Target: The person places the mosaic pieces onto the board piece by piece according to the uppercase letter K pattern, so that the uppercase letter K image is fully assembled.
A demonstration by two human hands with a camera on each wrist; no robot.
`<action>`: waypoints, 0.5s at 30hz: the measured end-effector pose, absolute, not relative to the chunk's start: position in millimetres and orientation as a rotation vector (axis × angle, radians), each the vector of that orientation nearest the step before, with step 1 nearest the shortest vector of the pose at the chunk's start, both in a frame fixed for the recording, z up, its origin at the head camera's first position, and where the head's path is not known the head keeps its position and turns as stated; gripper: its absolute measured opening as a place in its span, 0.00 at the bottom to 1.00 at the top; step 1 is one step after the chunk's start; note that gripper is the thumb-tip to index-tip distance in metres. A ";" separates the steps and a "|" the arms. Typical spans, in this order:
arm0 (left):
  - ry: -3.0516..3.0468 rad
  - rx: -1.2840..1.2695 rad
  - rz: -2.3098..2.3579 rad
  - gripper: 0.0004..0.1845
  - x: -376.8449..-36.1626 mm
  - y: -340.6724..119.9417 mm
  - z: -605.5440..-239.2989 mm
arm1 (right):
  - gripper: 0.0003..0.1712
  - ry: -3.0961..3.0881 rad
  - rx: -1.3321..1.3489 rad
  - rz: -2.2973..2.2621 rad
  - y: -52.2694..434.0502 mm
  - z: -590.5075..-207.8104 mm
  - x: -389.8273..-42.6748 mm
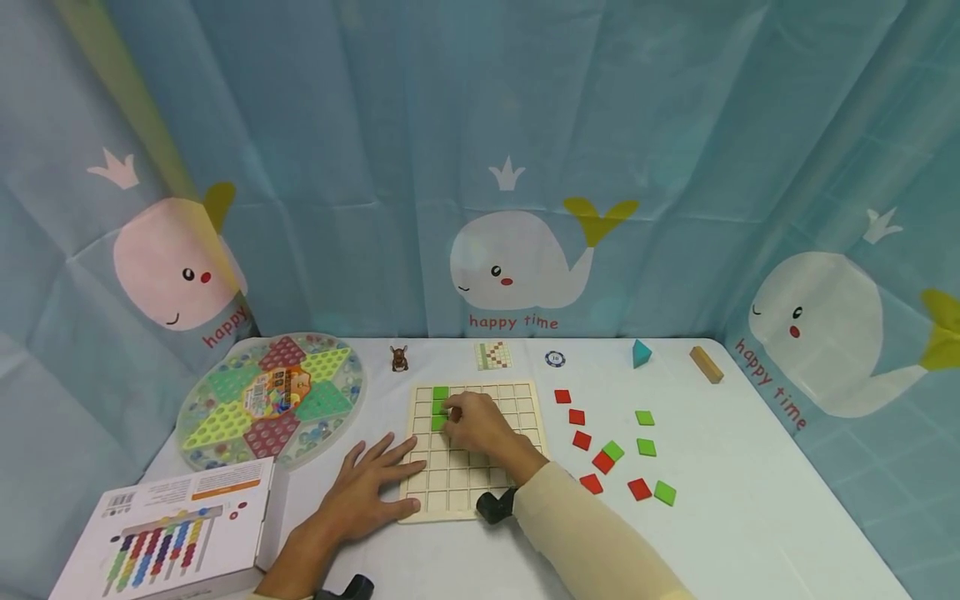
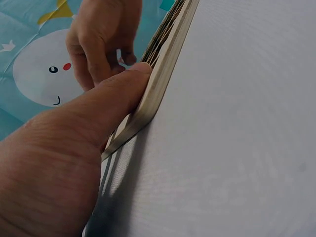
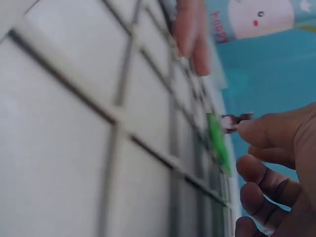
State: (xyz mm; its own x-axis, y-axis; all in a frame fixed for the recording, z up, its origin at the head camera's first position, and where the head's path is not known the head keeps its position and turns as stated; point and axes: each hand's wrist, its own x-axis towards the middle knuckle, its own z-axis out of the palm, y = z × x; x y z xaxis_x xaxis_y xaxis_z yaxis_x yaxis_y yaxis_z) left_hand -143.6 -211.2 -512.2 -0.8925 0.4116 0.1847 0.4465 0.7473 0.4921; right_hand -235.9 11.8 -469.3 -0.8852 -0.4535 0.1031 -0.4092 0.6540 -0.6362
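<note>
A wooden grid board [image 1: 457,483] lies on the white table, with green tiles [image 1: 440,392] in its second column. My right hand [image 1: 456,415] hovers low over that column, fingers curled, its fingertips [image 3: 247,126] at the lowest green tile [image 3: 217,143]. My left hand [image 1: 386,471] lies flat with spread fingers on the board's left edge. Its thumb [image 2: 116,91] presses against the board's rim [image 2: 163,64]. Loose red tiles [image 1: 581,440] and green tiles [image 1: 645,447] are scattered to the right of the board.
A round Chinese checkers set [image 1: 272,398] sits at the back left and a printed box [image 1: 172,525] at the front left. Along the back stand a brown figure [image 1: 399,358], pattern card [image 1: 492,356], chip [image 1: 554,359], teal pyramid [image 1: 640,352] and wooden block [image 1: 706,364].
</note>
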 end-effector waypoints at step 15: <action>-2.888 -0.692 -0.862 0.31 -142.4 -210.4 -510.4 | 0.21 2.836 -0.933 -1.247 74.6 -388.1 -206.3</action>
State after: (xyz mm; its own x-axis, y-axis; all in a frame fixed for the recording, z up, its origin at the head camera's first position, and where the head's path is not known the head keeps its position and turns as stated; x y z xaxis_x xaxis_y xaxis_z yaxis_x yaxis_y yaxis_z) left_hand -142.4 -210.4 -510.4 -0.8987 0.4038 0.1710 0.4315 0.7445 0.5095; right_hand -206.3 74.6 -388.1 -0.8296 -0.4681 0.3043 -0.5407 0.5377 -0.6469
